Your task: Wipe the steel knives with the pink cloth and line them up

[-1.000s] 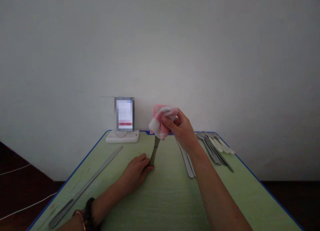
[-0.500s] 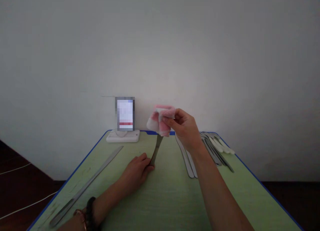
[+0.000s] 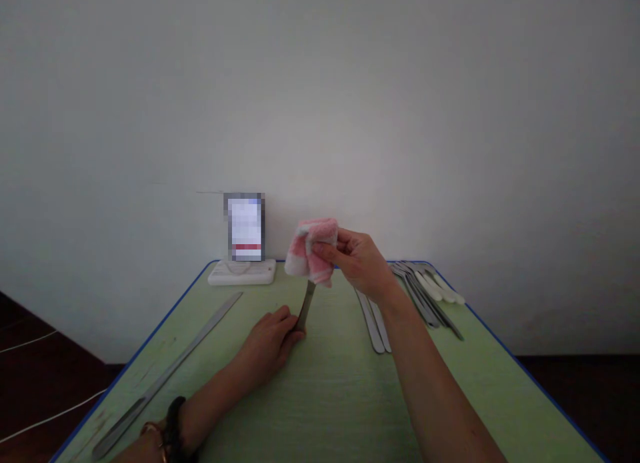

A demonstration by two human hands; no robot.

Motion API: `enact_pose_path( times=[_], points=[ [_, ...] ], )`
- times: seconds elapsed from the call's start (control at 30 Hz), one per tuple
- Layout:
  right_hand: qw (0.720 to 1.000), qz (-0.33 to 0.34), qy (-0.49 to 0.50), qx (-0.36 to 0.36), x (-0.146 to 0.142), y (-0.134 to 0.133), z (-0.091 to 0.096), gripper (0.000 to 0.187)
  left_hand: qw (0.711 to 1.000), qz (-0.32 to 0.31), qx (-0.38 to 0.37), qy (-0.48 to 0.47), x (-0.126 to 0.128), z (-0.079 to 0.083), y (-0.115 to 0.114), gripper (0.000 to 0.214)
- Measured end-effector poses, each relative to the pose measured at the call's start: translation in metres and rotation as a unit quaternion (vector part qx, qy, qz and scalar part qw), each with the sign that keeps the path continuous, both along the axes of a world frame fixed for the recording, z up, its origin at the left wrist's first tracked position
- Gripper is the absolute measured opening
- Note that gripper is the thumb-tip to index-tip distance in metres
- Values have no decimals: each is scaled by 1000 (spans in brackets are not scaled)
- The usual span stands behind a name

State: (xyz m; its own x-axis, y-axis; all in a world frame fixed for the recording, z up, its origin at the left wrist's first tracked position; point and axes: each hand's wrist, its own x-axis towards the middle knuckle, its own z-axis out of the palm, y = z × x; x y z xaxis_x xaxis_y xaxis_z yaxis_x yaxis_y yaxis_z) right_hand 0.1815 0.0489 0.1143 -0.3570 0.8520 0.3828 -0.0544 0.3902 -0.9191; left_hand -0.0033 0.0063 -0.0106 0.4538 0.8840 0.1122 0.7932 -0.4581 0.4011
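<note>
My left hand (image 3: 270,343) rests on the green table (image 3: 330,403) and grips the lower end of a metal utensil (image 3: 305,306), holding it tilted upward. My right hand (image 3: 357,259) is closed on a pink and white cloth (image 3: 311,249), which is wrapped around the utensil's upper end. That upper end is hidden inside the cloth.
Two flat metal utensils (image 3: 373,323) lie right of my hands. A pile of several utensils, some with white handles (image 3: 427,289), lies at the back right. A long metal strip (image 3: 170,373) lies along the left side. A phone on a white stand (image 3: 243,266) stands against the wall.
My right hand has slid the cloth down the utensil, toward my left hand and slightly left. My left hand has kept its grip in place.
</note>
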Motion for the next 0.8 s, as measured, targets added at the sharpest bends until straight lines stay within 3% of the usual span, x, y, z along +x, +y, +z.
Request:
enact_pose_path(
  times=[0.27, 0.37, 0.47, 0.6, 0.8],
  points=[
    [978, 130, -138, -89, -7, 21, -66, 22, 998, 13, 9, -56, 0, -3, 1, 20],
    [975, 142, -139, -104, -8, 23, -77, 19, 997, -2, 11, -80, 0, -4, 2, 21],
    [984, 110, -102, -94, -9, 22, -69, 25, 999, 20, 5, -40, 0, -3, 2, 22],
    [999, 8, -5, -50, -11, 18, -42, 29, 1000, 29, 9, 4, 0, -1, 1, 25],
    [986, -116, 113, 48, -17, 2, -4, 24, 1000, 19, -2, 20, 1, 4, 0, 24]
  ],
)
